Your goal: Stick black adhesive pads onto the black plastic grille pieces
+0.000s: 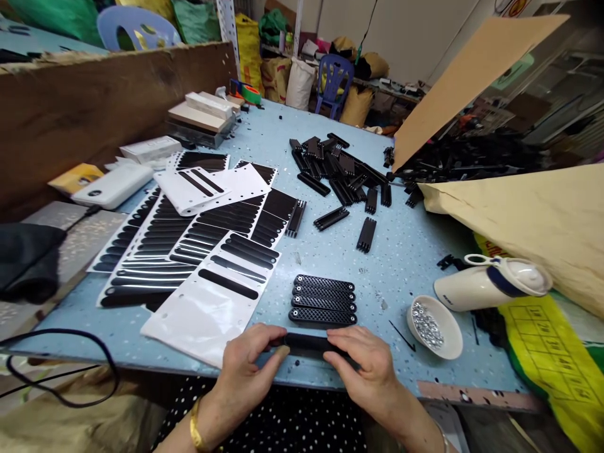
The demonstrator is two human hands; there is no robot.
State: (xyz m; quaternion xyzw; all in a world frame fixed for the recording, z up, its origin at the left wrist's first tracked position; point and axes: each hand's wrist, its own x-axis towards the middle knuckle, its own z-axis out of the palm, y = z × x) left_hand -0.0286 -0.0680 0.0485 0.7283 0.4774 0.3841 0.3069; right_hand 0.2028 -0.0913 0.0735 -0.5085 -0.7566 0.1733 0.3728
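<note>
At the table's (377, 270) near edge, left hand (255, 358) and right hand (363, 362), thumbs inward, pinching opposite ends of a black bar (307, 343).

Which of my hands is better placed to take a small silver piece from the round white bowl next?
Probably your right hand: the round white bowl of small silver metal pieces is on that side. Your left hand is farther, and both hold the slim black bar.

The black strips (228, 284) look smooth and glossy, the bowl's screws (427, 326) shiny metal, and the partition (117, 94) rough brown wood.
</note>
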